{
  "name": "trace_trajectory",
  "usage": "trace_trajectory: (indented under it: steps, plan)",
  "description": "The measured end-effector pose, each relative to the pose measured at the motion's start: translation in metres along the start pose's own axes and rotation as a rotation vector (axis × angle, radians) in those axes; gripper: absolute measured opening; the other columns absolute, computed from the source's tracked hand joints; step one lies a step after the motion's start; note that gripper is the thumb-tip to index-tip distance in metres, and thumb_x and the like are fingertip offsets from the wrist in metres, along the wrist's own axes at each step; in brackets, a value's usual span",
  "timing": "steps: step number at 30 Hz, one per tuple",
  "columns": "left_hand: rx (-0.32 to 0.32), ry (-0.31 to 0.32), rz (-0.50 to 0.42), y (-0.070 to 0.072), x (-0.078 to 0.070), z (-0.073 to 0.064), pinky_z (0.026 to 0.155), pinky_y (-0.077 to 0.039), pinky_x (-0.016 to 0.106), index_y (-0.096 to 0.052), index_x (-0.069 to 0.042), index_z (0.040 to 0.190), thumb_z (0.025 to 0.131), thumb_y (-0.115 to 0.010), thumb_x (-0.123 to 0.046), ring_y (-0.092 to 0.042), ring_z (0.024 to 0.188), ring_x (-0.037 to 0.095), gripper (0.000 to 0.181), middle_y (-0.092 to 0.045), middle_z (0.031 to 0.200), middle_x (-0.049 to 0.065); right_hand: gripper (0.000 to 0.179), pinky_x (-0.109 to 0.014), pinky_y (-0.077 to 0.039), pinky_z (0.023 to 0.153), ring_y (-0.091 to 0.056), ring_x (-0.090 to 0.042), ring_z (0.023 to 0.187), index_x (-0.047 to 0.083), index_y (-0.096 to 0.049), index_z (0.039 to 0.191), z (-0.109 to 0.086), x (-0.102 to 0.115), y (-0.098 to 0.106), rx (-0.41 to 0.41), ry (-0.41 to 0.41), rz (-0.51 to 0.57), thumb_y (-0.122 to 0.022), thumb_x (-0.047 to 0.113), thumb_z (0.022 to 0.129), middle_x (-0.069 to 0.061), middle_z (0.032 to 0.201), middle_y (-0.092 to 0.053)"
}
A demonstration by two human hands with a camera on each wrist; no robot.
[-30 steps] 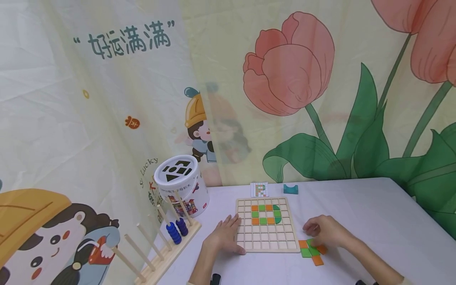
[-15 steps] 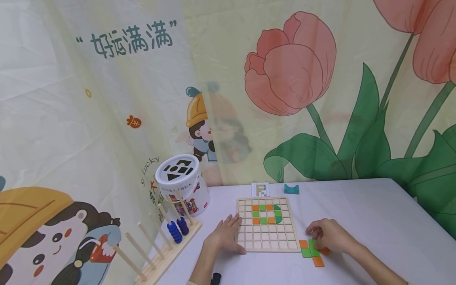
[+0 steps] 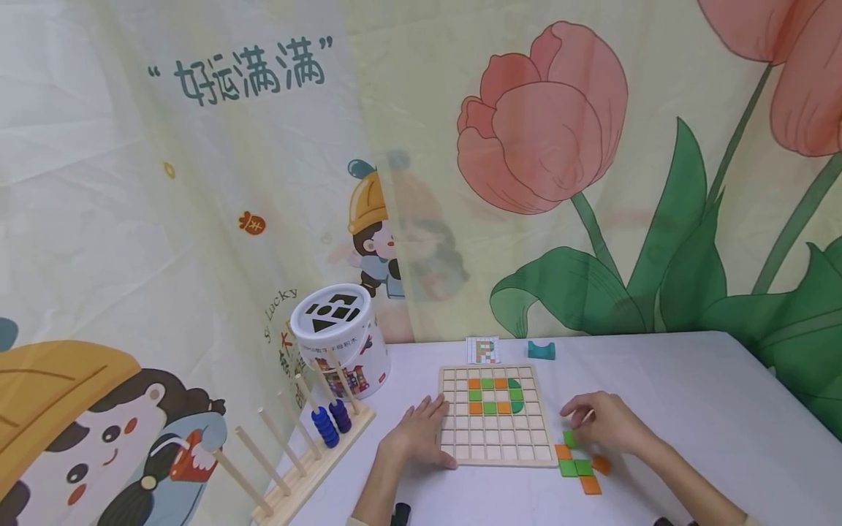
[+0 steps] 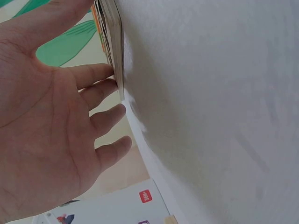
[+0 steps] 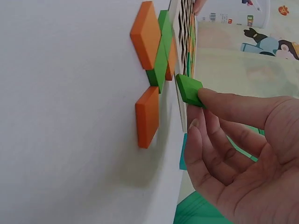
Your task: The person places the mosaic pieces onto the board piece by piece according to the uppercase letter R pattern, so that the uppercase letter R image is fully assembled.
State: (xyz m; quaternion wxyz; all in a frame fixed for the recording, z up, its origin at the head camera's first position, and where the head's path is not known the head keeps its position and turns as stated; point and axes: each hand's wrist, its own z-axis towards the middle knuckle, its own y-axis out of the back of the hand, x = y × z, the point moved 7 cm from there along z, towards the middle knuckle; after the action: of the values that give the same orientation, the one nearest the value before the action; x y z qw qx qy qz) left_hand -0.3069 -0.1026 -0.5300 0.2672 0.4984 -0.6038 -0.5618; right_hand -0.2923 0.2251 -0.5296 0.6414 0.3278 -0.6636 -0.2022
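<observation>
My left hand [image 3: 417, 436] rests along the left side of a wooden grid board [image 3: 496, 456], fingers extended. In the left wrist view its fingertips [image 4: 108, 70] meet the board's edge [image 4: 116, 44]. On the board, orange, green and dark green tiles form a closed loop [image 3: 475, 395], its right corners rounded. My right hand [image 3: 608, 420] is just right of the board and pinches a green square tile [image 5: 188, 90] between thumb and fingers. Below it on the table lie several loose tiles, among them an orange tile [image 3: 590, 485] and a green tile [image 3: 568, 468].
Behind the board are a pattern card [image 3: 483, 350] showing a letter R and a teal block [image 3: 541, 351]. To the left stand a wooden peg rack [image 3: 316, 467] with blue beads and a white bucket [image 3: 349, 365] with shape holes. A printed curtain [image 3: 421, 219] hangs behind.
My right hand has lifted one green tile away from the loose group and moved slightly toward the back. My left hand stays at the board's edge.
</observation>
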Motion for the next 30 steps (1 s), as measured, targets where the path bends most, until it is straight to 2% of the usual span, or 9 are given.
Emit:
trace_trajectory:
  steps: [8,13,21,27,30]
  plan:
    - [0.0,0.006,-0.011,0.001,0.0,0.0,0.126,-0.026,0.055,-0.042,-0.011,0.16,0.075,-0.09,-0.052,-0.026,0.158,0.03,0.106,-0.034,0.169,0.006,0.025,-0.026,-0.056,0.067,-0.059,-0.018,0.079,0.011,-0.079,0.104,0.006,0.014,-0.002,-0.045,0.048,0.03,-0.083,0.0,0.082,0.002,0.082,-0.064]
    - [0.005,0.005,-0.008,-0.001,0.0,0.001,0.126,-0.026,0.054,-0.042,-0.011,0.16,0.075,-0.09,-0.053,-0.026,0.158,0.03,0.107,-0.034,0.169,0.005,0.025,-0.026,-0.055,0.067,-0.06,-0.018,0.077,0.011,-0.079,0.104,0.011,0.025,-0.009,-0.044,0.069,0.052,-0.083,0.0,0.081,0.002,0.081,-0.065]
    - [0.003,0.006,-0.003,-0.001,0.001,0.001,0.126,-0.026,0.054,-0.041,-0.011,0.16,0.075,-0.089,-0.054,-0.026,0.158,0.03,0.107,-0.034,0.169,0.005,0.028,-0.025,-0.055,0.067,-0.059,-0.017,0.078,0.009,-0.079,0.105,0.022,0.044,-0.023,-0.041,0.066,0.088,-0.089,0.004,0.079,0.001,0.081,-0.064]
    - [0.007,0.003,-0.009,-0.003,0.001,0.001,0.127,-0.026,0.054,-0.04,-0.011,0.161,0.076,-0.089,-0.054,-0.025,0.158,0.029,0.107,-0.033,0.17,0.005,0.024,-0.026,-0.053,0.062,-0.058,-0.018,0.076,0.011,-0.079,0.103,0.03,0.048,-0.034,-0.063,0.043,0.114,-0.088,0.004,0.081,-0.001,0.08,-0.062]
    - [0.007,0.001,-0.011,-0.002,0.002,0.001,0.127,-0.025,0.053,-0.04,-0.012,0.161,0.076,-0.089,-0.054,-0.025,0.158,0.029,0.107,-0.032,0.17,0.005,0.021,-0.026,-0.053,0.061,-0.059,-0.017,0.074,0.011,-0.079,0.1,0.036,0.052,-0.039,-0.07,0.069,0.126,-0.086,0.001,0.082,0.0,0.079,-0.063]
